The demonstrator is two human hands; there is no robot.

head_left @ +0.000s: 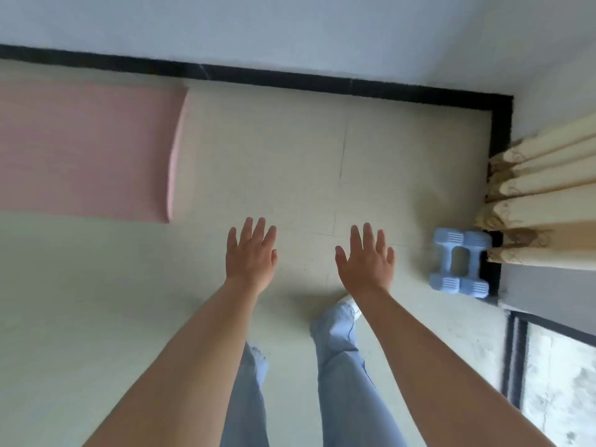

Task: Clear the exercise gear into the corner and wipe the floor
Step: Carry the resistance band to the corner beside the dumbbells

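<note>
A pink exercise mat lies flat on the pale floor at the left, its near end curled slightly. Two light blue dumbbells sit side by side on the floor at the right, next to the curtain. My left hand and my right hand are stretched out in front of me above the floor, fingers straight and spread, holding nothing. Both hands hover between the mat and the dumbbells, touching neither.
A black skirting board runs along the grey wall and turns at the corner at upper right. A cream curtain hangs at the right. A dark-framed window is at lower right. My legs in light blue trousers stand below.
</note>
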